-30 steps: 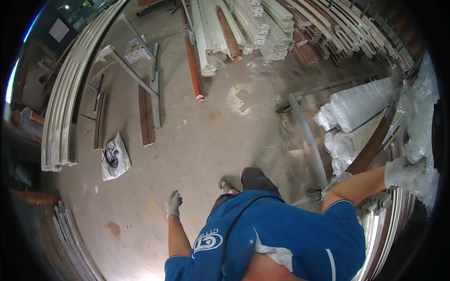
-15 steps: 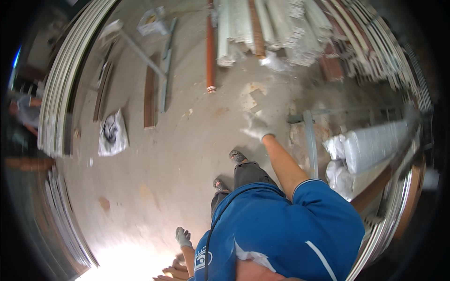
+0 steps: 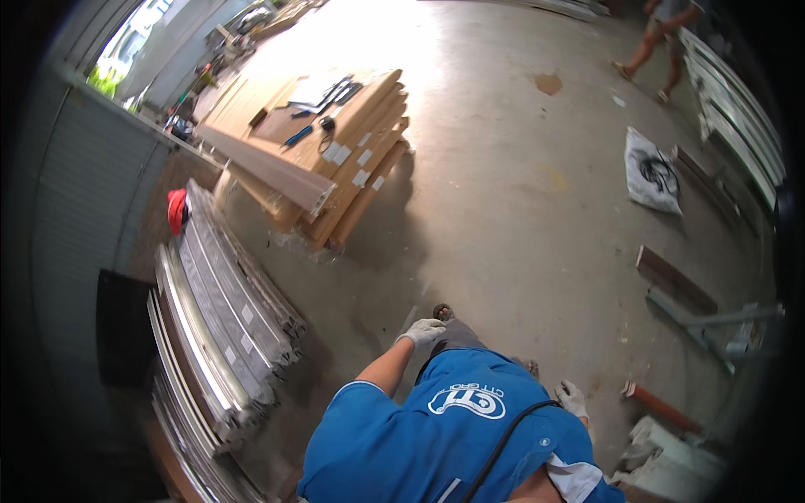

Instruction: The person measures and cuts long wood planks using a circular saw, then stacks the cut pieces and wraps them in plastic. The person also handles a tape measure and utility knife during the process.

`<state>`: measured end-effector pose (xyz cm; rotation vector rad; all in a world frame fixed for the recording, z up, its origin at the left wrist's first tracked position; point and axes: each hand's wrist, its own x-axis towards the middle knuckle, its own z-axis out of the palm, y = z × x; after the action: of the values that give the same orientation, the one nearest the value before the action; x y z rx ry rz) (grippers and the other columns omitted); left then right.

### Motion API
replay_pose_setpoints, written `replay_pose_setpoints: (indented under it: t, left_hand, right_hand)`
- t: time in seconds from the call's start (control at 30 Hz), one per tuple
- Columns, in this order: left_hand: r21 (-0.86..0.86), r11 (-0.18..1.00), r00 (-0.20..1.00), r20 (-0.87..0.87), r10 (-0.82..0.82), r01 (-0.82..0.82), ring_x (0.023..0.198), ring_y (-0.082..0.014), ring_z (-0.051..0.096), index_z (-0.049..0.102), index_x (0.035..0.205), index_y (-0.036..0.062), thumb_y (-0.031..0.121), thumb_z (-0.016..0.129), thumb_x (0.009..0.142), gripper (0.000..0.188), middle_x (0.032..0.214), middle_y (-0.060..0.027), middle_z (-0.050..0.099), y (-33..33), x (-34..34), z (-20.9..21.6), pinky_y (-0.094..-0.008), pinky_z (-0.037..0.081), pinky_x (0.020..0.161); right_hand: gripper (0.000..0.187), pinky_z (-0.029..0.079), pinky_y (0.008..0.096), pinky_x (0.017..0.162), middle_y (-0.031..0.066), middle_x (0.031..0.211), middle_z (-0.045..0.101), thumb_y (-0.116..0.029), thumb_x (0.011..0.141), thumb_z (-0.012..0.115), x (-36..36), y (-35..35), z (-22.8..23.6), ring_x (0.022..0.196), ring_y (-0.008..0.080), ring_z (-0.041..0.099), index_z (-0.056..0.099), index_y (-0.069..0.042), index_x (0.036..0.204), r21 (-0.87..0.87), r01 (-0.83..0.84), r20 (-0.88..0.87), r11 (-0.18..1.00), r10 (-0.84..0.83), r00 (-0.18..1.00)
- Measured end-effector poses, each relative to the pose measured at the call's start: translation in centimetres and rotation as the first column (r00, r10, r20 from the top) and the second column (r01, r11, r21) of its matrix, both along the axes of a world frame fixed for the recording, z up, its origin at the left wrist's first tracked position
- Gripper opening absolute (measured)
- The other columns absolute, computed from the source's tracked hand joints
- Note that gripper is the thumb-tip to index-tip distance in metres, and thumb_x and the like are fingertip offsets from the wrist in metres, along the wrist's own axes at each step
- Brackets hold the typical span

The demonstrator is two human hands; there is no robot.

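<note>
In a pale work glove, my left hand [image 3: 422,332] hangs in front of my left thigh, its fingers loosely stretched and nothing seen in them. My right hand [image 3: 573,399], gloved the same way, is beside my right hip with its fingers slightly bent and apart, holding nothing visible. Neither hand touches any of the stock around me. Ahead to the left is a pile of tan door-like panels [image 3: 369,180]. On it lie a long brown board [image 3: 260,163], some papers [image 3: 314,94], a blue-handled tool [image 3: 298,135] and other small tools.
Wrapped long profiles [image 3: 220,285] are stacked at my left, a red cloth [image 3: 176,210] at their far end. On the right lie a white sack [image 3: 646,180] with a black cord, a brown plank [image 3: 675,281] and a reddish pole [image 3: 662,407]. Another person [image 3: 662,42] walks at the far right.
My body and view have turned left; the panel pile now shows ahead, and the sack has shifted to the right side. My outstretched right arm has come down beside my hip.
</note>
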<state>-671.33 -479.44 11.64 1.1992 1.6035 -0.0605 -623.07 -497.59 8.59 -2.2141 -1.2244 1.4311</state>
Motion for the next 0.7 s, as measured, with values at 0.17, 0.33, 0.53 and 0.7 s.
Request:
replay_pose_setpoints:
  t: [0.17,0.33,0.53,0.7]
  left_hand:
    - [-0.037,0.917,0.918,0.0,0.396,-0.396,0.08,-0.0134,0.064,0.069,0.124,0.0099,0.031,0.063,0.094,0.038,0.098,-0.0043,0.071,-1.4,-12.4,-2.0,-0.0297,0.053,0.071]
    - [-0.058,0.709,0.706,0.063,0.706,-0.703,0.083,-0.0139,0.064,0.068,0.125,0.0094,0.028,0.064,0.095,0.036,0.103,-0.0039,0.069,-2.7,-22.1,-2.1,-0.0294,0.053,0.073]
    - [-0.163,0.283,0.252,0.19,0.949,-0.945,0.087,-0.016,0.065,0.061,0.132,0.0085,0.025,0.064,0.097,0.039,0.111,-0.0044,0.067,-4.8,-27.2,-2.1,-0.0309,0.054,0.078]
    - [-0.205,-0.012,-0.057,0.216,0.975,-0.979,0.097,-0.0231,0.066,0.059,0.134,0.0079,0.028,0.065,0.095,0.044,0.115,-0.0084,0.065,-9.0,-27.6,-3.5,-0.0383,0.055,0.084]
  right_hand:
    - [0.046,0.052,0.0387,0.096,0.0148,0.122,0.069,-0.035,0.088,0.067,-12.5,8.9,3.4,0.109,0.032,0.068,0.068,-0.008,0.125,0.065,-0.234,-0.038,0.97,0.237,0.971]
    - [0.042,0.051,0.0383,0.098,0.0132,0.119,0.07,-0.039,0.086,0.067,-20.3,24.7,3.5,0.112,0.0296,0.067,0.073,-0.011,0.116,-0.146,-0.66,0.024,0.737,0.67,0.742]
    - [0.034,0.054,0.0419,0.09,0.0134,0.109,0.072,-0.036,0.086,0.068,-35.5,42.5,7.7,0.101,0.0327,0.068,0.075,-0.011,0.107,0.23,-0.825,0.326,0.515,0.758,0.564]
    - [0.028,0.054,0.0437,0.082,0.0157,0.099,0.073,-0.033,0.089,0.067,-52.3,57.3,12.5,0.09,0.0348,0.069,0.076,-0.01,0.101,0.545,-0.784,0.335,0.298,0.78,0.529]
